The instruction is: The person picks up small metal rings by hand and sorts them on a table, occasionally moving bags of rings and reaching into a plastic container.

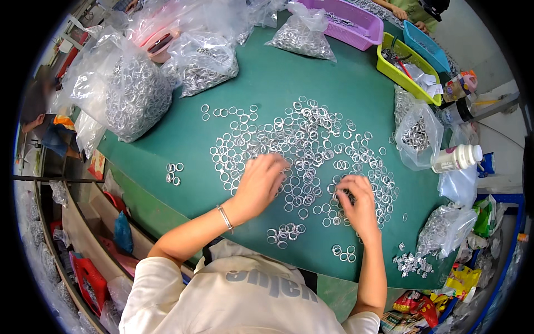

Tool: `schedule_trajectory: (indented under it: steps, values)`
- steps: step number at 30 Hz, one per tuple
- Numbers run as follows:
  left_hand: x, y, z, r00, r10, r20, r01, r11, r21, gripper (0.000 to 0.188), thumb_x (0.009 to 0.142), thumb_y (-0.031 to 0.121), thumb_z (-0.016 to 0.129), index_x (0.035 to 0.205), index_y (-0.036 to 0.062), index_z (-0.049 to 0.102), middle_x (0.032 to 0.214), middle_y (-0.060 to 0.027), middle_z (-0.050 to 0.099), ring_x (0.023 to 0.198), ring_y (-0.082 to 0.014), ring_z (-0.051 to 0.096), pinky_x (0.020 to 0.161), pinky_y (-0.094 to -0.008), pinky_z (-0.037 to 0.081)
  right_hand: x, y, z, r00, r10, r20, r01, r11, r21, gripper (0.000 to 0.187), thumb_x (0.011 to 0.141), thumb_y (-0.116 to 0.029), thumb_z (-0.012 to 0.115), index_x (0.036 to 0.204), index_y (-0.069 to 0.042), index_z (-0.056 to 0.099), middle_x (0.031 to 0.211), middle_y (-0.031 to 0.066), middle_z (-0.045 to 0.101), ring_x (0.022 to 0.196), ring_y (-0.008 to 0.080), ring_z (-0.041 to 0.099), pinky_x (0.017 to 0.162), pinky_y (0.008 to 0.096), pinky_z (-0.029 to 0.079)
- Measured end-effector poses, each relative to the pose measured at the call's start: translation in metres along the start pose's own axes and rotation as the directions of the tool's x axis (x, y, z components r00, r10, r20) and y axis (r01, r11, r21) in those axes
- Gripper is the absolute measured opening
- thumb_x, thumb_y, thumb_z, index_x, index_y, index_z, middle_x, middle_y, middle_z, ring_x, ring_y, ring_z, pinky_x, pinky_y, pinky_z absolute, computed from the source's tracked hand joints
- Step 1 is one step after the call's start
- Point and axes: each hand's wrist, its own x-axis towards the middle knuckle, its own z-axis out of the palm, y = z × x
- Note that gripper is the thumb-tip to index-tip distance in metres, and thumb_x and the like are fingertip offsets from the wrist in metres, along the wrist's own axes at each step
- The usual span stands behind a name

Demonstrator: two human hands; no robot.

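Silver rings (303, 136), green tabletop (261, 72), purple basket (356, 40)

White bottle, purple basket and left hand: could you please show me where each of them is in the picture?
White bottle (455, 159): head view, on the side of its body.
Purple basket (352, 38): head view, on its near wall.
Left hand (257, 181): head view, on its back.
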Motion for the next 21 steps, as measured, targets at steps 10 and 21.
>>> schedule_trajectory:
  steps: [10,21]
  values:
    - [0.011,-0.015,0.003,0.999,-0.013,-0.050,0.014,1.000,0.021,0.026,0.077,0.008,0.071,0.101,0.0063,0.061,0.102,-0.0072,0.056,0.090,-0.0262,0.051,0.076,-0.0368,0.037,0.051,-0.032,0.039,0.987,-0.159,-0.029,0.149,0.964,-0.221,0.029,0.074,-0.007,0.072,0.102,-0.005,0.064,0.107,0.0081,0.056,0.100,0.0278,0.051,0.081,0.0395,0.040]
    - [0.011,-0.016,-0.014,0.989,-0.031,-0.145,0.023,0.998,-0.057,0.011,0.078,0.003,0.067,0.087,0.0041,0.062,0.093,-0.0072,0.058,0.087,-0.0257,0.054,0.073,-0.0352,0.039,0.056,-0.055,0.053,0.986,-0.143,-0.091,0.124,0.974,-0.188,0.013,0.072,-0.004,0.070,0.084,-0.005,0.063,0.102,0.0071,0.057,0.098,0.0271,0.050,0.082,0.0393,0.038]
